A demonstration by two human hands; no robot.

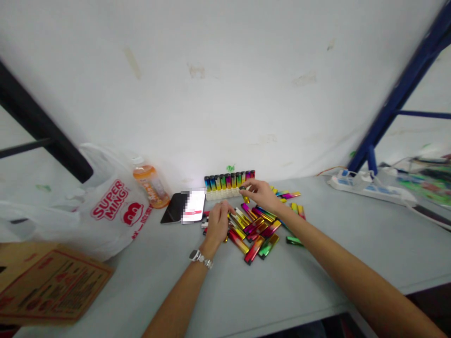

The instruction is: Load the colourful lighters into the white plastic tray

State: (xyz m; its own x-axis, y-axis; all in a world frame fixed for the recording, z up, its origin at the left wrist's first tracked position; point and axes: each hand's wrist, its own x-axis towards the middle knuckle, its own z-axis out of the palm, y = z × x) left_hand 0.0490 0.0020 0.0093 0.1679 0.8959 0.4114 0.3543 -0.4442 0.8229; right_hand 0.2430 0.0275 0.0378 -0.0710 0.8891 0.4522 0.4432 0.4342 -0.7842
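Note:
My right hand [262, 193] pinches a gold lighter [246, 199] with a dark top, close to the right end of a white holder [221, 194]. In that holder a row of upright lighters [228, 180] with shiny multicoloured bodies stands against the wall. My left hand [218, 223], with a watch at its wrist, is at the left side of a loose heap of lighters [254, 226]. Its fingers are curled together, and what they hold, if anything, is hidden. The heap's lighters lie flat in red, gold, purple and green.
Left of the holder lie a dark tablet [174, 209] and a lit screen [194, 204]. Farther left are an orange drink bottle [151, 185], a white plastic bag [105, 216] and a cardboard box [56, 286]. A power strip [369, 190] with cables lies at right, near a blue metal post [387, 110].

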